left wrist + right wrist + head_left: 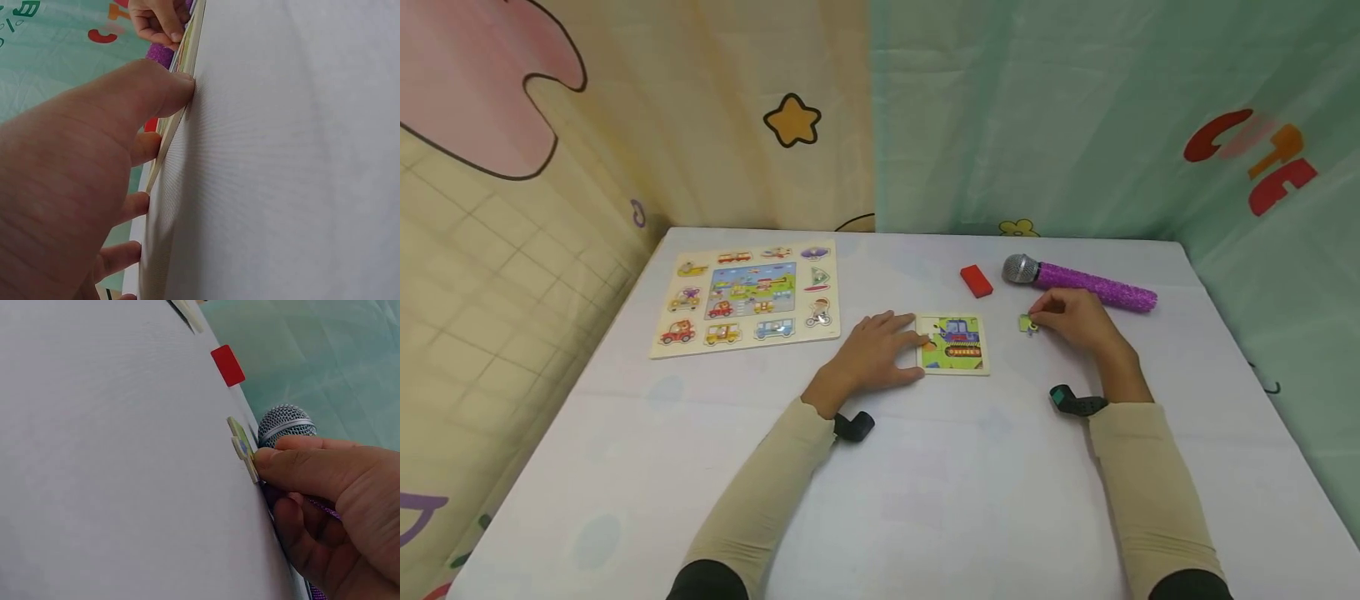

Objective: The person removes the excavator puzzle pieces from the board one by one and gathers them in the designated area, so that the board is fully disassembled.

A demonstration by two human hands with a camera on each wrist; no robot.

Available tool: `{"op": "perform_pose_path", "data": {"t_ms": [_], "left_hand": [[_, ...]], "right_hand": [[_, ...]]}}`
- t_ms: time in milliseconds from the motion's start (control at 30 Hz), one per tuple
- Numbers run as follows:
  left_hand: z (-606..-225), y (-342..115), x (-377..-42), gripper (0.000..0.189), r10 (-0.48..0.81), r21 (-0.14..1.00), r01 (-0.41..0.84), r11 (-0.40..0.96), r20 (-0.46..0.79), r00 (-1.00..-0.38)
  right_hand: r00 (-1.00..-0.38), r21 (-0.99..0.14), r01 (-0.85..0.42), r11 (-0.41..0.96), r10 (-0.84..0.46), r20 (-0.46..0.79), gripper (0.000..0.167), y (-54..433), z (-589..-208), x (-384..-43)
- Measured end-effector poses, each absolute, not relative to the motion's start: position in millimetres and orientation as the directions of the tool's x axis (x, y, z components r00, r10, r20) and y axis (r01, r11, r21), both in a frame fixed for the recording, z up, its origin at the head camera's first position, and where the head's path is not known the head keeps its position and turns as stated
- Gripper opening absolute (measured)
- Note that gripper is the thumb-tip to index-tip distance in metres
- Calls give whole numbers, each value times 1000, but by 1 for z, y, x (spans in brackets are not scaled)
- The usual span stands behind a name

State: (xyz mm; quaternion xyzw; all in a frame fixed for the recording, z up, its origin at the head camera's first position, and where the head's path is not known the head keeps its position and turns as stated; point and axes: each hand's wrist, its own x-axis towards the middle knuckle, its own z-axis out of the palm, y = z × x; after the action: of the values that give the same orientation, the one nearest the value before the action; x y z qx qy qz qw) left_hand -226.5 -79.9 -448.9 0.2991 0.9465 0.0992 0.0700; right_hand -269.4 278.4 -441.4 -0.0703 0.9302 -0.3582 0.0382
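Observation:
A small square puzzle board (951, 372) with a blue and orange digger picture lies flat at mid-table. My left hand (874, 354) spreads its fingers at the board's left side; thumb and index finger touch its edge, as the left wrist view also shows. To the right of the board, my right hand (1078, 321) pinches a small green jigsaw piece (1027, 324) between thumb and finger. In the right wrist view the jigsaw piece (241, 442) is close over the white cloth, its near end covered by the thumb.
Behind my right hand lies a microphone (1086, 283) with a glittery purple handle. A red block (976, 282) is left of it. A larger wooden vehicle puzzle board (745, 342) lies at the back left. Printed curtains (1022, 117) hang behind the white-covered table (925, 500).

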Motion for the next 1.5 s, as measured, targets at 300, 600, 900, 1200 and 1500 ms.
{"op": "perform_pose_path", "data": {"t_ms": [300, 600, 900, 1200, 1500], "left_hand": [[-449, -82, -227, 59, 579, 264, 544, 796, -71, -812], [-449, -82, -227, 58, 585, 276, 550, 788, -58, -809], [-449, -84, -228, 57, 582, 277, 549, 789, -49, -812], [-451, -83, -228, 58, 592, 267, 560, 784, -53, -804], [-449, -82, -229, 59, 593, 266, 561, 784, -55, -803]], "right_hand": [[-989, -679, -117, 724, -147, 13, 5, 278, -447, -272], [-985, -721, -71, 689, -163, -59, 31, 264, -434, -271], [-832, -601, -428, 675, -554, -29, 26, 177, -416, -275], [-811, -347, -539, 767, -584, -31, 27, 134, -428, -273], [-836, -363, -487, 794, -545, -71, 21, 131, -424, -269]]}}
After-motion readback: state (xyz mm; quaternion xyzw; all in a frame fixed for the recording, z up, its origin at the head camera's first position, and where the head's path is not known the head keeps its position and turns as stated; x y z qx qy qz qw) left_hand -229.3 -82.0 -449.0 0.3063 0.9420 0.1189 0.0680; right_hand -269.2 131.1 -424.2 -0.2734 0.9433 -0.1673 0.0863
